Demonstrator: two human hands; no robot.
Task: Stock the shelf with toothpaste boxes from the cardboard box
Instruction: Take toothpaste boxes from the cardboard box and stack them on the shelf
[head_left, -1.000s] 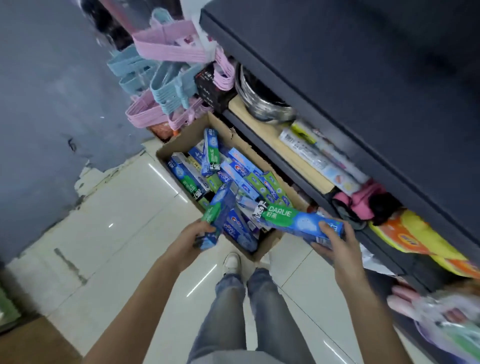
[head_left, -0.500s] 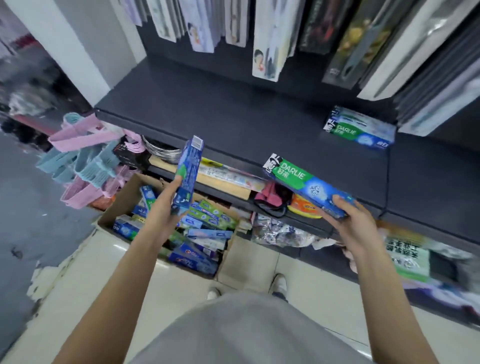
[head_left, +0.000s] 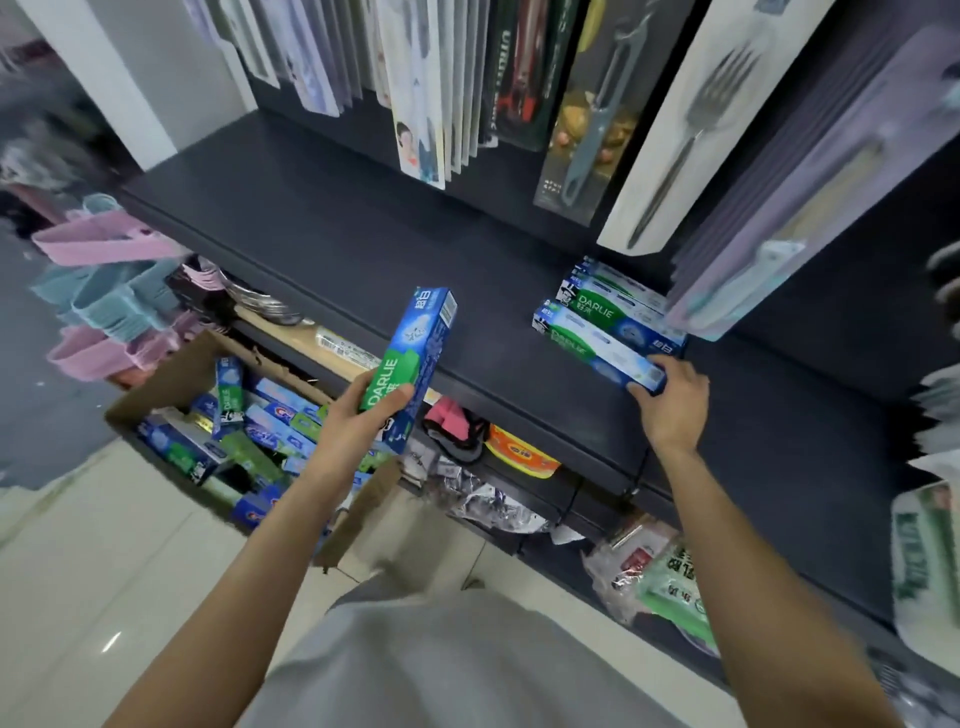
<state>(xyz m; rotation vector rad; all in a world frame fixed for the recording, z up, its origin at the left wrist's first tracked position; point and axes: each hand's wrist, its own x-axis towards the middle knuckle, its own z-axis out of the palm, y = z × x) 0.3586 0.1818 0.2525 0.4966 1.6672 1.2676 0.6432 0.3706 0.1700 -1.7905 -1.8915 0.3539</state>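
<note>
My right hand (head_left: 670, 400) seems to grip the shelved green-blue carton (head_left: 597, 345); left hand (head_left: 358, 421) grasps another green-blue toothpaste box (head_left: 410, 364), next alongside.

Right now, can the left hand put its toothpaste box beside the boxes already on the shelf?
Probably yes: the dark shelf is bare left of the Darlie stack, and the left hand holds its box just before the edge.

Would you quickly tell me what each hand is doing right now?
Left hand: grips a Darlie box, held above the shelf edge.
Right hand: holds the end of another box lying on the shelf.
</note>
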